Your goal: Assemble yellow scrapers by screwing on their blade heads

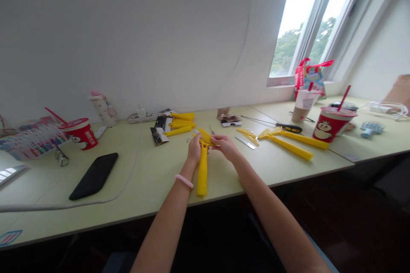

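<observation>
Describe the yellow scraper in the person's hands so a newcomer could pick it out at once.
Below the window, a long pale green desk holds several yellow plastic scrapers. The scraper near its front edge is held by the left hand and right hand, its long handle pointing toward the person, while the others lie flat.

Forearms (pixel 169 226) angled inward; left hand (pixel 194 150) upright, fingers curled; right hand (pixel 226 146) turned inward, pinching; hands almost touching; pink band (pixel 183 181) on left wrist.
</observation>
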A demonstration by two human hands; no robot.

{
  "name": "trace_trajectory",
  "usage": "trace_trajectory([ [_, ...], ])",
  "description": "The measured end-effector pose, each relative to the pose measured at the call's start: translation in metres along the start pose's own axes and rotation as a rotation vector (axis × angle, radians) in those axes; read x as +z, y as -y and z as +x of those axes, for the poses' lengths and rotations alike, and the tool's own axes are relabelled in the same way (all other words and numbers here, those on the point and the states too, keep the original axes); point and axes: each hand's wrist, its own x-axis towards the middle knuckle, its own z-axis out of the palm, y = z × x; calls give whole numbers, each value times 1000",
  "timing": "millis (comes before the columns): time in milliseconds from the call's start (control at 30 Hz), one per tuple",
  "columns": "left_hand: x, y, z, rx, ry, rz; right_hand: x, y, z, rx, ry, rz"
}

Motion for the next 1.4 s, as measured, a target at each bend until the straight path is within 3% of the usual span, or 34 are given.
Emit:
trace_trajectory([
  [100,-2,-1,1,6,-23,16,1,0,0,-18,-22,-27],
  [233,-6,-5,2,116,-231,89,2,0,-1,-27,-64,-71],
  [300,-9,-6,2,143,-278,81,1,0,-1,-31,-69,-93],
  [633,-9,-4,4,78,-295,30,1,-3,-2,-25,-91,-117],
  [1000,-14,5,10,192,-397,150,3,-2,-5,9,-51,-122],
  [1400,-12,2,7,152,-353,33,5,1,-10,-36,-57,-203],
])
